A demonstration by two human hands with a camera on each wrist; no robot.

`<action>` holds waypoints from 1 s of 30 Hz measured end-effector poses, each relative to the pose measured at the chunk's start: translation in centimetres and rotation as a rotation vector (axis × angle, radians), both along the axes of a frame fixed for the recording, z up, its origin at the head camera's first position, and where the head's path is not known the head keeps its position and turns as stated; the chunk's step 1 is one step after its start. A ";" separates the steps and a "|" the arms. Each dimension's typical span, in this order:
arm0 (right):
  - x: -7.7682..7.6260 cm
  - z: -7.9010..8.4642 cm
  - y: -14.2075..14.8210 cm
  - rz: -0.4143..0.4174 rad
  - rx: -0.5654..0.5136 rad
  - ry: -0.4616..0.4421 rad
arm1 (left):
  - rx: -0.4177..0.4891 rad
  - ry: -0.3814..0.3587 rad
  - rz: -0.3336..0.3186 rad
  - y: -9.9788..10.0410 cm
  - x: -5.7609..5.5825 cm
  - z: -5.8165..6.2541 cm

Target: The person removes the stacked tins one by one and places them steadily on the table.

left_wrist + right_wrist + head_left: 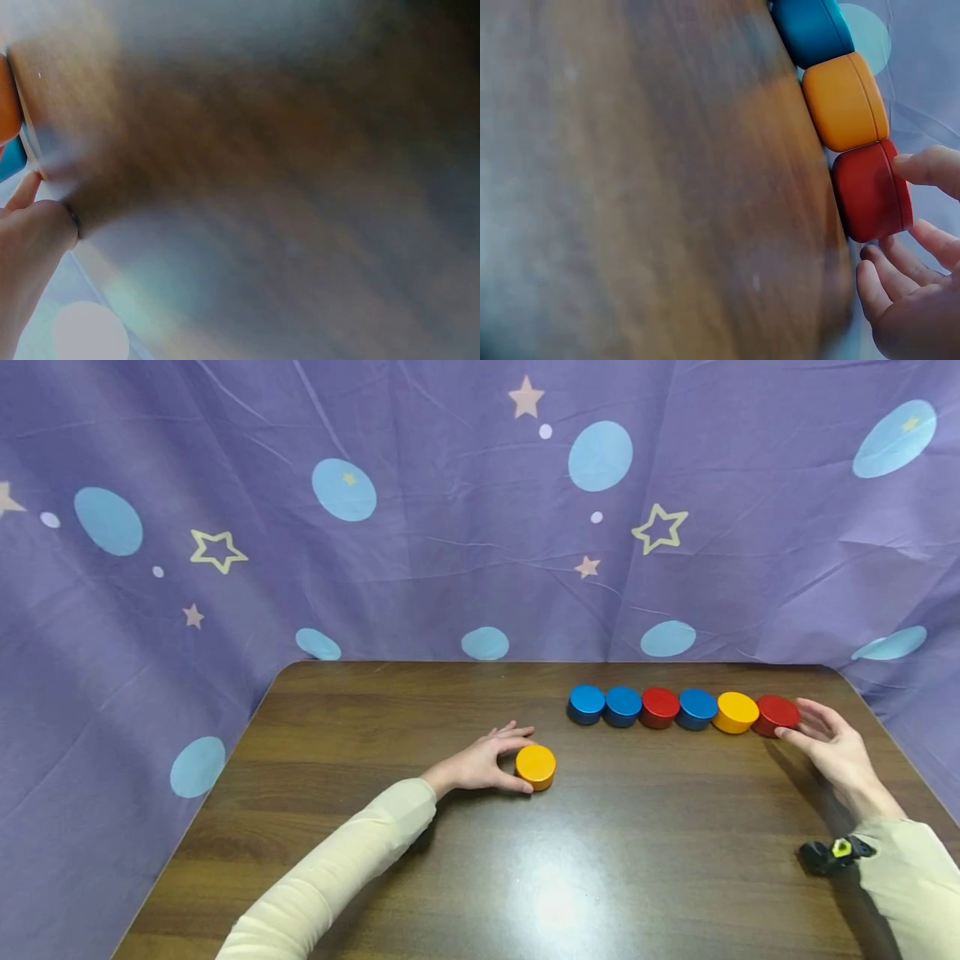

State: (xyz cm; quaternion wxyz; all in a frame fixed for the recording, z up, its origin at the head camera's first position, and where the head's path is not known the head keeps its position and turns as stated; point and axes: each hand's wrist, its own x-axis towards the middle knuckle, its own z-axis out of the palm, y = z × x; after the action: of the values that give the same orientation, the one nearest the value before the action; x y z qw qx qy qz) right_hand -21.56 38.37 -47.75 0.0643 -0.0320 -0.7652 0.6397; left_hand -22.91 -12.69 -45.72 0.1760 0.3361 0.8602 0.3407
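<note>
In the head view my left hand (480, 763) holds a round yellow tin (536, 765) on the table, thumb and index finger spread round its side. The tin's orange-looking side (7, 105) just enters the left wrist view. At the right end of a row of tins, my right hand (838, 756) grips a red tin (777, 716) between thumb and fingers. In the right wrist view this red tin (870, 193) touches a yellow tin (845, 103), and the thumb presses near its lid seam.
Leftward along the row stand the yellow tin (736, 712), a blue tin (697, 709), a red tin (659, 707) and two blue tins (622, 707) at the left end. The wooden table (360, 710) ends at a purple patterned curtain (420, 585).
</note>
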 end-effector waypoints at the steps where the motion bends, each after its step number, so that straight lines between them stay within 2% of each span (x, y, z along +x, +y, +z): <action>1: 0.1 0.1 0.0 -0.004 0.003 -0.003 | -0.001 -0.002 0.000 0.0 0.0 0.0; 7: 0.7 0.9 0.0 -0.013 0.069 0.020 | -0.006 -0.009 0.008 0.1 0.0 0.0; 10: 0.9 1.4 0.0 -0.010 0.066 0.040 | -0.004 -0.006 0.014 0.1 0.1 0.0; 14: 1.1 1.8 0.0 0.025 -0.013 0.085 | 0.002 -0.010 0.017 0.2 0.1 0.1; 20: 1.5 2.2 -0.3 0.088 -0.024 0.121 | 0.003 -0.006 0.017 0.5 0.2 0.4; 27: 2.3 2.8 -0.9 0.089 0.240 0.116 | -0.051 0.035 0.051 1.3 0.5 0.4; 30: 2.5 3.1 -1.1 0.109 0.272 0.123 | -0.067 0.065 0.069 1.5 0.5 0.4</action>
State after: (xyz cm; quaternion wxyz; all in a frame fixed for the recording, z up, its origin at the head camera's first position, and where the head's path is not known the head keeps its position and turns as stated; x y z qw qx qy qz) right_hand -19.11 37.22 -44.67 0.0797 0.0578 -0.8401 0.5335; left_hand -22.44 -11.22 -45.28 0.1473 0.3109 0.8875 0.3065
